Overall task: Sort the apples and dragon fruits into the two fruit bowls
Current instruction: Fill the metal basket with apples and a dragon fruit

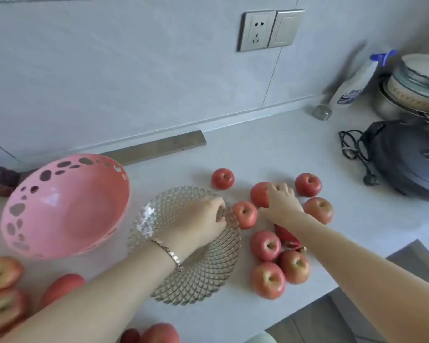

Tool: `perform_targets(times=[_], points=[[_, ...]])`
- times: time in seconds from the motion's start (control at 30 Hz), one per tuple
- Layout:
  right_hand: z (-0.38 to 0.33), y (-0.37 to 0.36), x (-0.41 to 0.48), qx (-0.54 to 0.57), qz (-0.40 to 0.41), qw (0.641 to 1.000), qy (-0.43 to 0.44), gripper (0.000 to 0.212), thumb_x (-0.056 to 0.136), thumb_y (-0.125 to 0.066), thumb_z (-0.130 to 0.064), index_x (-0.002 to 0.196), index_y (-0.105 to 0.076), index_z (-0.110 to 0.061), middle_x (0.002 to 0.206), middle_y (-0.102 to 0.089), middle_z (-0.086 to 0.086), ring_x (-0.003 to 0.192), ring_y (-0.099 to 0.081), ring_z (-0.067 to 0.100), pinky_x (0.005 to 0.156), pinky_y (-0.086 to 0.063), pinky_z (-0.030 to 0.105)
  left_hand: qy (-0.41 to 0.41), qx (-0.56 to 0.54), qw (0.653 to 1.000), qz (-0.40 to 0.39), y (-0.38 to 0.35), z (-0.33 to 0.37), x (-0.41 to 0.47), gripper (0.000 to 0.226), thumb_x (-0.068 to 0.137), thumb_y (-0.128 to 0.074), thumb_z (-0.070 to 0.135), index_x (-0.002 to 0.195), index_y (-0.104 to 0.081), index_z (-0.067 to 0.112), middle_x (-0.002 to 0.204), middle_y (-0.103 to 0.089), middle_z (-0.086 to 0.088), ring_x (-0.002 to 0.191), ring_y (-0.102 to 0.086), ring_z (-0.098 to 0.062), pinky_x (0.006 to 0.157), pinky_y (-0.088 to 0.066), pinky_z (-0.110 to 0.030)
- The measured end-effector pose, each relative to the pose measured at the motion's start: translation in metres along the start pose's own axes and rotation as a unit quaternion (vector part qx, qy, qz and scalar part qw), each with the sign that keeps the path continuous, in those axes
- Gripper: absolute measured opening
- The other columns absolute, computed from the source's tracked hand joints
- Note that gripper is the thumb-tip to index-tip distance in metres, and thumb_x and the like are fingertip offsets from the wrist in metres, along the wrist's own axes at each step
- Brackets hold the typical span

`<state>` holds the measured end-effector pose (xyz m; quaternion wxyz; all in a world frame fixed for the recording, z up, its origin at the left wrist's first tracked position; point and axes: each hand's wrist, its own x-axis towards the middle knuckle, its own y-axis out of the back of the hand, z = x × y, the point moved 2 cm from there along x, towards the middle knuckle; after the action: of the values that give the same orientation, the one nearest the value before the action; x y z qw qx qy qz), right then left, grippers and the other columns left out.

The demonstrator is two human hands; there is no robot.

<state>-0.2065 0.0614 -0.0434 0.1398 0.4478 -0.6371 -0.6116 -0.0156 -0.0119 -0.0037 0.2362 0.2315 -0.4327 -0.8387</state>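
Pale countertop (270, 149), left hand (203, 219) gripping rim of faceted glass bowl (203, 276), right hand (281, 199) clasping round red apple (259, 195), perforated pink bowl (67, 209)

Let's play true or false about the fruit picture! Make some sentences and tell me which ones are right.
1. The right hand grips an apple. True.
2. The pink bowl is full of apples. False: no fruit lies in it.
3. The left hand holds the rim of the glass bowl. True.
4. Three apples already lie inside the glass bowl. False: it holds no fruit either.
5. A plug sits in the wall socket. False: nothing is plugged into it.
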Motion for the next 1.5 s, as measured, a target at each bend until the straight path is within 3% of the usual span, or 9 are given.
perform_targets(times=[0.13, 0.3, 0.47, 0.63, 0.8, 0.87, 1.1, 1.33, 1.5], points=[[0.011, -0.005, 0.035, -0.029, -0.047, 0.998, 0.033, 0.076, 0.077, -0.067, -0.030, 0.140, -0.025, -0.029, 0.138, -0.030, 0.013, 0.124, -0.036, 0.035, 0.097, -0.039, 0.042, -0.013, 0.096, 0.995, 0.035, -0.027, 0.026, 0.037, 0.031, 0.079, -0.054, 0.029, 0.108, -0.054, 0.019, 0.112, -0.056, 0.002, 0.107, -0.051, -0.022, 0.094, -0.037, -0.033], [0.028, -0.020, 0.072, -0.018, -0.090, 0.994, 0.060, 0.075, 0.073, -0.068, -0.031, 0.136, -0.027, -0.037, 0.131, -0.035, 0.008, 0.115, -0.045, 0.034, 0.085, -0.047, 0.040, 0.059, 0.170, 0.981, -0.078, -0.070, 0.041, 0.070, 0.054, 0.077, -0.059, 0.031, 0.126, -0.039, 0.017, 0.132, -0.043, -0.004, 0.120, -0.046, -0.025, 0.114, -0.017, -0.044], [0.046, -0.012, 0.076, 0.090, -0.049, 0.994, 0.047, 0.074, 0.063, -0.071, -0.036, 0.128, -0.035, -0.034, 0.116, -0.041, 0.008, 0.098, -0.056, 0.033, 0.076, -0.049, 0.035, 0.095, 0.274, 0.939, -0.183, -0.096, 0.046, 0.097, 0.068, 0.082, -0.059, 0.018, 0.141, -0.025, 0.017, 0.140, -0.037, -0.014, 0.129, -0.039, -0.031, 0.116, 0.001, -0.050], [0.057, 0.015, 0.064, 0.176, 0.022, 0.983, 0.039, 0.073, 0.062, -0.074, -0.037, 0.124, -0.038, -0.033, 0.115, -0.041, 0.004, 0.095, -0.057, 0.028, 0.075, -0.050, 0.034, 0.081, 0.242, 0.954, -0.158, -0.094, 0.055, 0.107, 0.073, 0.072, -0.068, 0.025, 0.135, -0.031, 0.017, 0.131, -0.041, -0.016, 0.121, -0.041, -0.033, 0.110, -0.020, -0.045], [0.050, 0.039, 0.052, 0.252, 0.056, 0.965, 0.036, 0.078, 0.064, -0.077, -0.032, 0.129, -0.034, -0.029, 0.122, -0.040, 0.004, 0.090, -0.049, 0.021, 0.075, -0.042, 0.030, 0.090, 0.073, 0.989, 0.092, -0.052, 0.057, 0.079, 0.076, 0.062, -0.071, 0.035, 0.130, -0.040, 0.025, 0.125, -0.042, -0.010, 0.110, -0.044, -0.032, 0.083, -0.043, -0.037], [0.037, 0.040, 0.043, 0.257, 0.040, 0.964, 0.055, 0.081, 0.064, -0.078, -0.031, 0.131, -0.031, -0.026, 0.126, -0.040, 0.004, 0.096, -0.053, 0.023, 0.079, -0.045, 0.032, 0.136, 0.046, 0.982, 0.120, -0.036, 0.040, 0.055, 0.076, 0.063, -0.072, 0.039, 0.130, -0.037, 0.029, 0.127, -0.039, -0.006, 0.114, -0.040, -0.027, 0.081, -0.047, -0.036], [-0.053, -0.001, 0.002, 0.128, -0.071, 0.957, 0.249, 0.077, 0.060, -0.076, -0.031, 0.126, -0.037, -0.023, 0.122, -0.044, 0.002, 0.106, -0.052, 0.024, 0.085, -0.047, 0.034, 0.311, 0.093, 0.946, 0.025, -0.032, -0.059, -0.025, 0.078, 0.069, -0.072, 0.034, 0.135, -0.031, 0.028, 0.137, -0.037, -0.003, 0.124, -0.035, -0.028, 0.088, -0.047, -0.033], [-0.132, -0.062, -0.001, -0.080, -0.076, 0.940, 0.322, 0.078, 0.069, -0.071, -0.019, 0.134, -0.029, -0.022, 0.129, -0.039, 0.008, 0.116, -0.040, 0.031, 0.088, -0.046, 0.041, 0.302, 0.150, 0.941, 0.008, -0.054, -0.090, -0.044, 0.081, 0.072, -0.069, 0.039, 0.139, -0.027, 0.021, 0.138, -0.039, -0.002, 0.121, -0.038, -0.027, 0.097, -0.041, -0.033], [-0.143, -0.083, 0.004, -0.109, -0.058, 0.936, 0.329, 0.079, 0.072, -0.071, -0.015, 0.135, -0.024, -0.013, 0.137, -0.037, 0.008, 0.122, -0.039, 0.031, 0.093, -0.045, 0.041, 0.304, 0.134, 0.943, -0.002, -0.057, -0.095, -0.043, 0.083, 0.076, -0.066, 0.037, 0.142, -0.018, 0.020, 0.147, -0.024, -0.009, 0.130, -0.031, -0.030, 0.106, -0.035, -0.037]])
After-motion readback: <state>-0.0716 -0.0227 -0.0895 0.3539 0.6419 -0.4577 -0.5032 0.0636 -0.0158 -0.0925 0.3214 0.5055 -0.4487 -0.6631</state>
